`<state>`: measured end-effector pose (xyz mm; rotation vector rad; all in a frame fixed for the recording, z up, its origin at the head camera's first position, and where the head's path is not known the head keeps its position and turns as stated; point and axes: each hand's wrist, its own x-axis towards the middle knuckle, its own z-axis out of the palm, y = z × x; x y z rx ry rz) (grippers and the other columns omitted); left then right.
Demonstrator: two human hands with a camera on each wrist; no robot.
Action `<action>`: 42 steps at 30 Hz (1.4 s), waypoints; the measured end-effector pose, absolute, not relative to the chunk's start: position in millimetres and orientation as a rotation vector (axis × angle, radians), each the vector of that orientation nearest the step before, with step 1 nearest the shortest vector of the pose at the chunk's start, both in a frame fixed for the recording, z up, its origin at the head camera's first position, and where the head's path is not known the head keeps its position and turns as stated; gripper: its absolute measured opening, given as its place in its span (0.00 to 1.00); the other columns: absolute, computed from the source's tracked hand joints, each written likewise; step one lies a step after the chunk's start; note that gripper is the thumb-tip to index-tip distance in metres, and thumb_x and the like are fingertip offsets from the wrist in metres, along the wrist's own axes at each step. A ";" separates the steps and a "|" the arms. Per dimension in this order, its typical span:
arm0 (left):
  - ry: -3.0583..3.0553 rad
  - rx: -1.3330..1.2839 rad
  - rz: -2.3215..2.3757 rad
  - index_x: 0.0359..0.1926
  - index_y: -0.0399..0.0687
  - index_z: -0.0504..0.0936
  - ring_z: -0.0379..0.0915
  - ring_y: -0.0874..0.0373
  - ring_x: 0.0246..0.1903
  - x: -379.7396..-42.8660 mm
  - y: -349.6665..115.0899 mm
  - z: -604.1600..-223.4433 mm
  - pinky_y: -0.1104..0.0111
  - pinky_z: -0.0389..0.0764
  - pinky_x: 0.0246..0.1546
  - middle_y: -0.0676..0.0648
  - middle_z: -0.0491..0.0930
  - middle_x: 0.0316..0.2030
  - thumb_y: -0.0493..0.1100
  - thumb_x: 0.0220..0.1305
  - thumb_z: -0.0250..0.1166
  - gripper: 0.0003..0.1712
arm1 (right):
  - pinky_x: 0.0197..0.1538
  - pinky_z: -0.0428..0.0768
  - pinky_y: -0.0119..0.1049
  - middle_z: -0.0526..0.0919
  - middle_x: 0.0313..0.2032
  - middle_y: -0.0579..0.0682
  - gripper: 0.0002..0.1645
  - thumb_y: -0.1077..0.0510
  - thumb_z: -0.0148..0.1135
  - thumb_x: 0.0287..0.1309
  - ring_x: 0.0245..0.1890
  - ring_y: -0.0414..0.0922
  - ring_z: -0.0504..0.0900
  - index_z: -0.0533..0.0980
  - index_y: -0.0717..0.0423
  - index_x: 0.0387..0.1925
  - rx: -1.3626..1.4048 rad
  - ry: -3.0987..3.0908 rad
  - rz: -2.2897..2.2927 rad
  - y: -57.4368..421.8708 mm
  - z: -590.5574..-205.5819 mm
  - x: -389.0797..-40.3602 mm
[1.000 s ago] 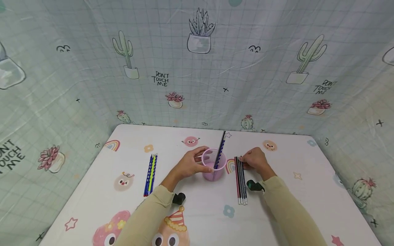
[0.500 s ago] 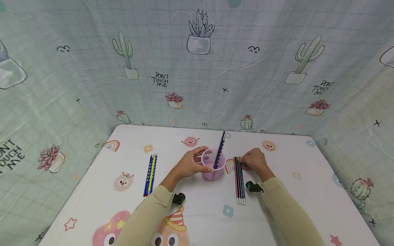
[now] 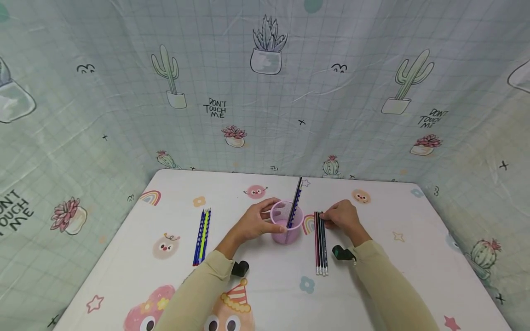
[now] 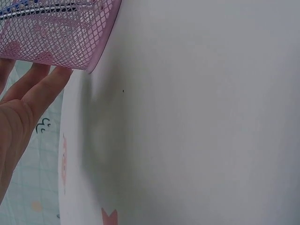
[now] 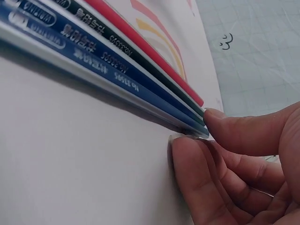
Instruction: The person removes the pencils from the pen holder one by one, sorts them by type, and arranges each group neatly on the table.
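My left hand [image 3: 257, 220] holds a pink mesh pen cup [image 3: 285, 238] at the middle of the table, thumb at the near rim and fingers round its far side. Dark and blue dotted pencils [image 3: 295, 202] lean inside the cup. In the left wrist view, fingertips [image 4: 58, 77] press against the mesh [image 4: 56, 42]. To the right of the cup, several pencils [image 3: 320, 246], red, dark green and blue, lie side by side. My right hand [image 3: 341, 215] pinches at their far ends; in the right wrist view the thumb [image 5: 225, 126] meets the tips of the blue pencils [image 5: 140, 82].
Blue dotted pencils and a yellow-green one [image 3: 202, 236] lie together on the left of the table. The white table [image 3: 281, 299] carries printed cartoon figures. A cactus-print cloth [image 3: 265, 115] rises behind and at both sides. Small dark devices [image 3: 342, 253] sit by the wrists.
The row of pencils by the right hand has shifted slightly left and lies closer together. The left hand and the cup stay in place.
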<state>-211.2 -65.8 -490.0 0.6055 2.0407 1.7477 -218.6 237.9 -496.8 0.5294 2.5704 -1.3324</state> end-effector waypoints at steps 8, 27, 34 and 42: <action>2.052 0.627 1.727 0.73 0.46 0.69 0.74 0.40 0.69 -212.5 -66.2 -487.7 0.53 0.79 0.67 0.38 0.75 0.69 0.37 0.55 0.81 0.47 | 0.29 0.81 0.31 0.90 0.31 0.55 0.12 0.60 0.74 0.58 0.25 0.42 0.85 0.87 0.66 0.39 0.444 2.656 -1.239 234.2 -483.3 -211.4; 2.048 0.637 1.734 0.73 0.48 0.70 0.73 0.39 0.70 -211.9 -65.7 -490.5 0.53 0.80 0.66 0.40 0.74 0.71 0.38 0.55 0.81 0.46 | 0.67 0.81 0.54 0.83 0.62 0.57 0.45 0.62 0.82 0.47 0.64 0.57 0.81 0.74 0.59 0.68 -0.315 2.507 -1.421 182.9 -473.7 -181.6; 2.035 0.659 1.734 0.74 0.45 0.68 0.72 0.35 0.70 -211.1 -65.0 -488.0 0.48 0.78 0.68 0.36 0.73 0.70 0.39 0.56 0.80 0.47 | 0.62 0.84 0.53 0.82 0.60 0.58 0.53 0.53 0.87 0.42 0.59 0.54 0.82 0.69 0.59 0.68 -0.382 2.644 -1.448 164.8 -485.8 -177.7; 2.342 0.663 1.485 0.72 0.41 0.72 0.74 0.42 0.69 -203.9 -60.5 -456.3 0.49 0.76 0.70 0.41 0.77 0.69 0.48 0.54 0.81 0.47 | 0.52 0.85 0.39 0.86 0.52 0.53 0.50 0.47 0.89 0.36 0.50 0.48 0.84 0.74 0.54 0.61 -0.369 2.726 -1.409 165.5 -490.9 -180.3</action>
